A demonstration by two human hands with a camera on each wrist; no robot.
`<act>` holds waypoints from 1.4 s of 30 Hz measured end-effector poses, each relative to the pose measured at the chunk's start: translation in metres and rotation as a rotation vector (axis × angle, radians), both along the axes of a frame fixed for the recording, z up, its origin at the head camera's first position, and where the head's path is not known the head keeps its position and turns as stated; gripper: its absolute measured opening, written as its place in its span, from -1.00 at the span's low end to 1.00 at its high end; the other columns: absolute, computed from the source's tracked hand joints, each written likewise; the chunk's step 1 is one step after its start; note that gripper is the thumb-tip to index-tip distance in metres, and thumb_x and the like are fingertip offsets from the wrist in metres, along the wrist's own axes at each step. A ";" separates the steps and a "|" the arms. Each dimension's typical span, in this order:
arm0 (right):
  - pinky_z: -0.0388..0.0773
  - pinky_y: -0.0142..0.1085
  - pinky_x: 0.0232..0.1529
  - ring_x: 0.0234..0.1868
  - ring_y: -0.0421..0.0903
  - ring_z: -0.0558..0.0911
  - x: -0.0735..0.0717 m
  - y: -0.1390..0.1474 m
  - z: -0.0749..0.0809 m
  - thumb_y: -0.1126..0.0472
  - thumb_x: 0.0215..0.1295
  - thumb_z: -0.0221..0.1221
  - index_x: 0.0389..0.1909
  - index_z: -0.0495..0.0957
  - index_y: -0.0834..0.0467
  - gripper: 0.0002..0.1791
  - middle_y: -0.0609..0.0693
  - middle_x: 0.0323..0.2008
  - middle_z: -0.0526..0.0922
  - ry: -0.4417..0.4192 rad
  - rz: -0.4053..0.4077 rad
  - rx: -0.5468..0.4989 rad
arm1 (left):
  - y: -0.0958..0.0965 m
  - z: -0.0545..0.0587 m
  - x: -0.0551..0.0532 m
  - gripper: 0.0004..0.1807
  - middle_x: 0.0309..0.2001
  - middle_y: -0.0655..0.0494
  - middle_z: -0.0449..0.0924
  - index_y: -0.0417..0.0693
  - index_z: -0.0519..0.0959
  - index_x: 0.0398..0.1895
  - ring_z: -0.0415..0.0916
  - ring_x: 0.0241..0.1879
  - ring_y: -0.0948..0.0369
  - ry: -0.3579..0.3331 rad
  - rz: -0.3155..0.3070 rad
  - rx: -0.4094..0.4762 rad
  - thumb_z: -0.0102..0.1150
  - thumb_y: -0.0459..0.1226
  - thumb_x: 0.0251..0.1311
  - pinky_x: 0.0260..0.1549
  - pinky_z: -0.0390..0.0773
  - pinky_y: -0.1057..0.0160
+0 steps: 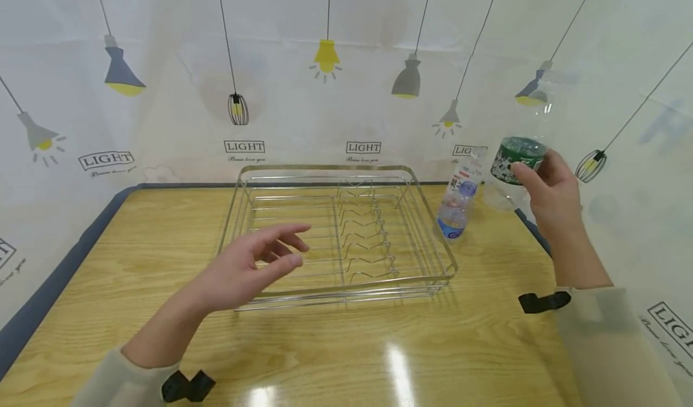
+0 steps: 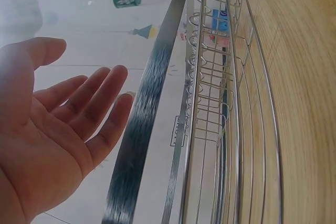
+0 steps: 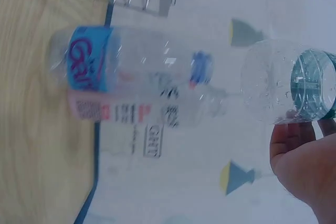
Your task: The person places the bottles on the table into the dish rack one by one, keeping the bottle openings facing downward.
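Observation:
A clear plastic bottle with a green label (image 1: 511, 154) is gripped by my right hand (image 1: 554, 193), raised above the table's back right corner. In the right wrist view the thumb side is partly cut off, and the fingers curl round the bottle (image 3: 270, 82) at its label. My left hand (image 1: 251, 266) holds nothing; its relaxed fingers hover over the near left part of a metal wire dish rack (image 1: 346, 287). The left wrist view shows the palm (image 2: 47, 150) beside the rack's flat top rim (image 2: 144, 108).
Right of the rack stand two more clear plastic bottles, one with a blue label (image 3: 89, 59) and one with a pink and white label (image 3: 113, 107). They overlap in the head view. The wooden table (image 1: 346, 353) meets a wall sheet (image 1: 292, 64) printed with lamps.

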State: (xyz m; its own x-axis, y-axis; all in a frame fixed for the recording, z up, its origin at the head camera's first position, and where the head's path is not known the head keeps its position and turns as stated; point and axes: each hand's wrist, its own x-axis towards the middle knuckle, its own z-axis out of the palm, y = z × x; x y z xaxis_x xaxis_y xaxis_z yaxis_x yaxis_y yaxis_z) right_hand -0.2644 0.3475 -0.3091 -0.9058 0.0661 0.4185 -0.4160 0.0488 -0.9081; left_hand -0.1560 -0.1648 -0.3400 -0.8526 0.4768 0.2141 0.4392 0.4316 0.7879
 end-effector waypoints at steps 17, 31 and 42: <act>0.65 -0.48 -0.04 -0.03 -0.11 0.56 0.020 -0.092 0.018 0.43 0.56 0.20 0.51 0.49 0.09 -0.44 -0.02 0.10 0.59 0.084 0.244 0.253 | -0.003 0.005 -0.005 -0.45 0.20 0.10 0.73 0.13 0.48 0.60 0.73 0.12 0.16 -0.020 0.011 0.039 0.24 -0.16 0.62 0.04 0.72 0.20; 0.65 -0.40 0.03 0.15 0.00 0.60 0.033 -0.135 0.017 0.29 0.51 0.36 0.56 0.42 0.13 -0.35 0.02 0.24 0.52 0.005 0.316 0.559 | 0.002 0.011 -0.010 -0.45 0.26 0.09 0.71 0.13 0.46 0.61 0.72 0.15 0.14 -0.023 0.014 0.051 0.23 -0.15 0.63 0.04 0.72 0.19; 0.62 -0.32 0.18 0.09 0.00 0.64 0.040 -0.166 0.009 0.29 0.38 0.49 0.54 0.47 0.05 -0.26 0.06 0.23 0.56 0.097 0.503 0.656 | 0.007 0.021 -0.018 -0.40 0.34 0.05 0.65 0.09 0.44 0.63 0.70 0.21 0.07 -0.044 0.026 0.095 0.28 -0.16 0.60 0.06 0.74 0.15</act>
